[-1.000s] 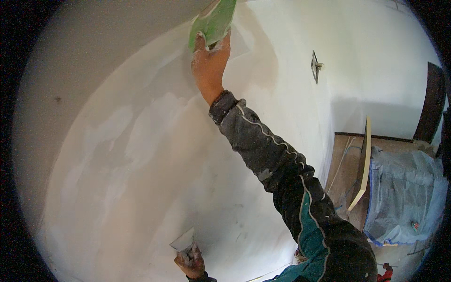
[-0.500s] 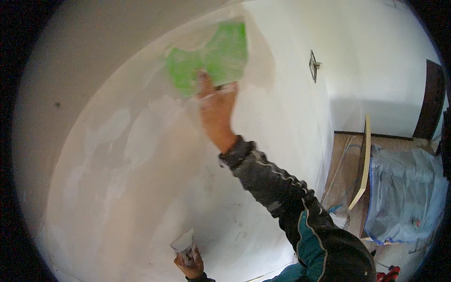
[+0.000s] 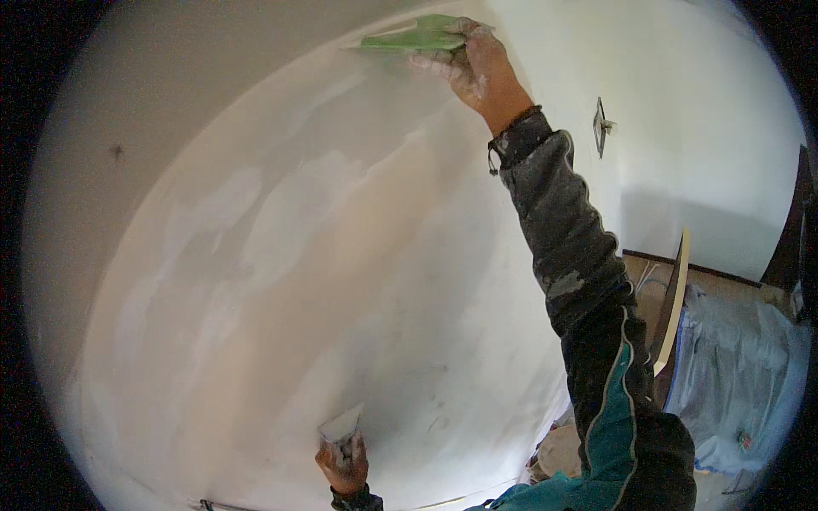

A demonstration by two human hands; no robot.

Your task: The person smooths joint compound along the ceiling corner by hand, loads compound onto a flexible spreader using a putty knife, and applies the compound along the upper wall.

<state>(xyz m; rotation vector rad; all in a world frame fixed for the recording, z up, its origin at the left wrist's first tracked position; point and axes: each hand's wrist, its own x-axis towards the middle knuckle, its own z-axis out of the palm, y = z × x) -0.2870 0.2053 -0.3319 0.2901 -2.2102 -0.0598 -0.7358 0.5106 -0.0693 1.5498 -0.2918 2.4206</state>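
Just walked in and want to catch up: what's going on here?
A person is at a patchy pale wall with two tools. The right grip, high up, holds a wide green blade near the wall's upper edge. The left grip, low down, holds a small scraper, blade upward. Over to the right hangs translucent plastic sheeting.

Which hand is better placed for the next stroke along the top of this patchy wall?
Probably the right: the right hand is up near the top edge of the patchy wall, gripping a green spreader. The left hand is much lower, holding a small scraper.
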